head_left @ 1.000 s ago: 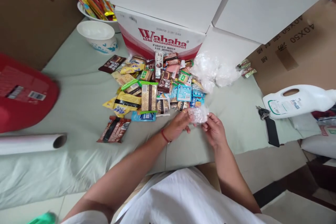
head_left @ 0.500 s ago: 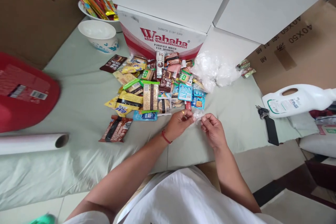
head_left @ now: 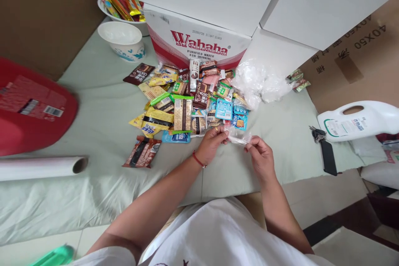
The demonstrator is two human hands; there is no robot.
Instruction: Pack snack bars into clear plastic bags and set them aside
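Observation:
Between my two hands stretches a clear plastic bag [head_left: 238, 137], crumpled and thin. My left hand [head_left: 213, 143] pinches one side of it, and my right hand [head_left: 261, 154] pinches the other. Just beyond lies a pile of wrapped snacks, among them a yellow packet [head_left: 157, 120], a tall biscuit pack [head_left: 182, 114], a brown cocoa packet [head_left: 202, 94] and a light blue packet [head_left: 223, 109]. More clear plastic bags [head_left: 249, 81] lie bunched at the pile's right. A brown snack packet [head_left: 142, 152] rests apart, nearer to me on the left.
A Wahaha carton [head_left: 199, 43] stands behind the pile. On the left are a paper bowl [head_left: 121, 39], a bowl of wrapped sticks [head_left: 120, 8], a red bucket [head_left: 34, 108] and a white roll [head_left: 40, 168]. A white jug [head_left: 361, 120], keys [head_left: 317, 133] and a black phone-like object [head_left: 328, 158] lie right.
My hands have moved slightly apart, drawing the plastic bag out wider between them. The whole view has shifted a little; the snack pile looks unchanged.

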